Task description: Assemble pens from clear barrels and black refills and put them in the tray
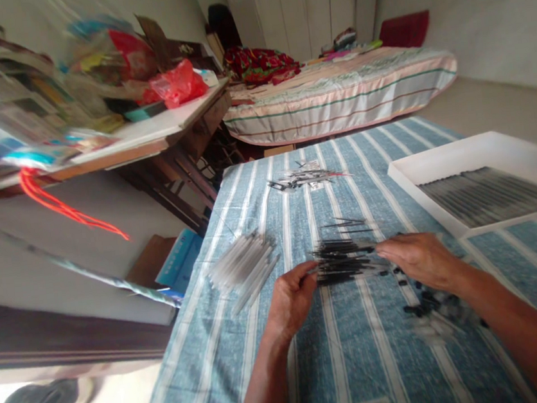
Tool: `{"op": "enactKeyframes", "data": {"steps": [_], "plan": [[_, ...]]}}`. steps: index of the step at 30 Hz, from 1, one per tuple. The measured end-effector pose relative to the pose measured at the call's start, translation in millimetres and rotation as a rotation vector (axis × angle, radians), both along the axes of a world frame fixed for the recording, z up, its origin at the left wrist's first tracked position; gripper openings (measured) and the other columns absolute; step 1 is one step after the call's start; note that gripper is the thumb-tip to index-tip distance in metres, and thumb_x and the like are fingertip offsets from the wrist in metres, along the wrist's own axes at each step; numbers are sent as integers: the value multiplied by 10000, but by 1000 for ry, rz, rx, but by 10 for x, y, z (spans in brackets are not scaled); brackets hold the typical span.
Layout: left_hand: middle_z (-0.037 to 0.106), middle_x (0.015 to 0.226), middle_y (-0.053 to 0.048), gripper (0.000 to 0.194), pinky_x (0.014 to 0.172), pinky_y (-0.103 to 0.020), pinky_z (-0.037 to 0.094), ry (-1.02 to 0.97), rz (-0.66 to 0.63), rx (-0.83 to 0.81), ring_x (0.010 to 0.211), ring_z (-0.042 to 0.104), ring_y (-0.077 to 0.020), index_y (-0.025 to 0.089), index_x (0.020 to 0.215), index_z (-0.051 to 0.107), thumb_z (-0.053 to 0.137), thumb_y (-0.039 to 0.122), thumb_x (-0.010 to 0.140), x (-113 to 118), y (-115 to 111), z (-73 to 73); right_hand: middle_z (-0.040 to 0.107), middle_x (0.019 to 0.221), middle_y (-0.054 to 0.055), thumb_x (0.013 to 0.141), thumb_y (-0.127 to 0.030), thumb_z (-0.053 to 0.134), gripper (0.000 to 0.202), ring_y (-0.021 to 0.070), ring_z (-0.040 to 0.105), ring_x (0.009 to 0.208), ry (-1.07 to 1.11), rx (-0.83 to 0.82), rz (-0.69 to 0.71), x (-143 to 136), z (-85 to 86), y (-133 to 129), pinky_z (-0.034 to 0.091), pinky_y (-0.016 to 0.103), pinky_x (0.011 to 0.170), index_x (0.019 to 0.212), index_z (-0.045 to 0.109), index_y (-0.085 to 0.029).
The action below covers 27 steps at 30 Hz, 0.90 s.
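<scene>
A pile of thin black pen refills (346,260) lies on the striped tablecloth between my hands. My left hand (293,296) is closed at the pile's left end, thumb and fingers pinching the refill ends. At the right end, the pinched fingers of my right hand (415,259) grip the refills' other ends; how many are held is too blurred to tell. A few loose refills (346,223) lie just beyond the pile. Left of it is a fanned stack of clear whitish pen barrels (244,266). Small black pieces, perhaps pen caps (430,303), are scattered under my right forearm.
A white open box (475,228) holding a row of pens (490,192) stands at the right. Another small heap of thin parts (307,176) lies farther back. A cluttered desk (145,138) is at the left, a bed (344,99) behind the table.
</scene>
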<state>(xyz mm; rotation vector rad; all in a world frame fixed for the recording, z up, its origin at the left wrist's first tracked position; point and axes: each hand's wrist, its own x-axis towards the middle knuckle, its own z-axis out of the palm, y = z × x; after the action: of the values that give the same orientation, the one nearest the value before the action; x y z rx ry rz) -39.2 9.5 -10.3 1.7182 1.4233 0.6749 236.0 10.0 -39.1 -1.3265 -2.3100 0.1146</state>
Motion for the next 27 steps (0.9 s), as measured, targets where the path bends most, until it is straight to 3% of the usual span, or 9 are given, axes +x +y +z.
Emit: {"op": "enactKeyframes", "data": {"steps": [6, 13, 18, 21, 24, 27], "plan": [[636, 666, -4, 296, 544, -222, 424, -17, -89, -51, 569, 514, -131, 167, 1007, 718, 526, 245, 796, -24, -9, 29, 687, 678, 32, 926, -259, 423, 301, 153, 612, 628, 34, 7, 42, 19, 0, -1, 409, 231, 593, 784, 686, -218], [564, 619, 6, 296, 491, -204, 386, -171, -272, -342, 548, 475, -108, 133, 1002, 704, 564, 286, 791, -86, -41, 58, 692, 686, 34, 944, -313, 419, 317, 144, 624, 641, 116, -96, 148, 58, 51, 10, 414, 222, 604, 805, 686, -212], [571, 606, 2, 289, 483, -209, 373, -180, -296, -379, 516, 459, -98, 118, 995, 707, 577, 287, 800, 4, -69, 43, 677, 654, 35, 943, -272, 427, 314, 134, 622, 598, 153, -117, 240, -144, 32, -52, 403, 218, 574, 787, 684, -182], [572, 605, 4, 266, 476, -207, 354, -237, -299, -369, 493, 433, -83, 124, 982, 711, 595, 280, 802, 75, -87, 22, 710, 735, 56, 929, -252, 449, 277, 144, 648, 656, 229, -115, 289, -293, 55, -118, 427, 217, 608, 843, 699, -170], [582, 627, 1, 271, 468, -199, 336, -382, -286, -368, 494, 432, -74, 143, 1011, 709, 603, 297, 815, 125, -111, 25, 723, 763, 55, 885, -270, 523, 228, 135, 643, 627, 343, -157, 233, -271, 122, -130, 439, 206, 597, 970, 698, -152], [608, 642, 0, 338, 453, -192, 318, -550, -207, -354, 488, 450, -70, 171, 1117, 666, 622, 324, 818, 140, -133, 42, 683, 641, 12, 863, -289, 536, 223, 113, 587, 519, 351, -267, 90, -71, 192, -77, 407, 196, 521, 908, 705, -151]]}}
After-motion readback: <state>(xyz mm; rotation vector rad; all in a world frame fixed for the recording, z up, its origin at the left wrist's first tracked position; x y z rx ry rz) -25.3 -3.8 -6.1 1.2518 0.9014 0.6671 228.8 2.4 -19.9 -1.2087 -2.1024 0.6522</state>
